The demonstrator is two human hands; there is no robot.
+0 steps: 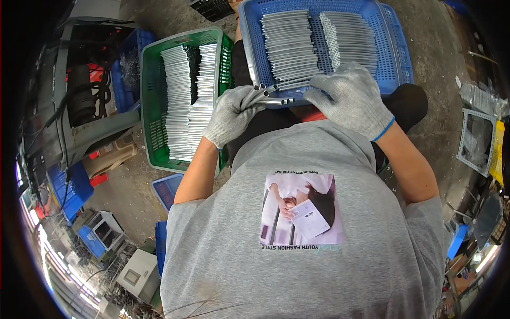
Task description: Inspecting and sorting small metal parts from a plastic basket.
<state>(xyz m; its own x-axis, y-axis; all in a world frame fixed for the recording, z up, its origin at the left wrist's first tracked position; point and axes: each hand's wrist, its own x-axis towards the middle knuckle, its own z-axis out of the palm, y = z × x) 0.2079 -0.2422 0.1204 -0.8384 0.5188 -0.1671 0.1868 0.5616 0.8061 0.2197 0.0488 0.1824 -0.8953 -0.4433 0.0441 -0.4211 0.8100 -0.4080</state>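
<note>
My left hand (pixel 234 114), in a grey knitted glove, is closed around several short metal tubes (pixel 275 100), whose open ends stick out to the right at uneven angles. Over the near edge of a blue plastic basket (pixel 255 53) is my right hand (pixel 350 101), gloved alike with a blue cuff. Its thumb and fingers stand apart, pointing left toward the tubes, and I see nothing between them. Inside the blue basket lie two stacks of metal tubes (pixel 289 45), the near ones close to my right fingertips. The undersides of my right fingers are partly hidden.
A green basket (pixel 151 106) with two rows of stacked tubes stands left of the blue one. Farther left are a machine frame (pixel 103 127) and a blue bin (pixel 133 69) of small metal bits. On the right, a pale perforated tray (pixel 473 143) rests by a yellow piece.
</note>
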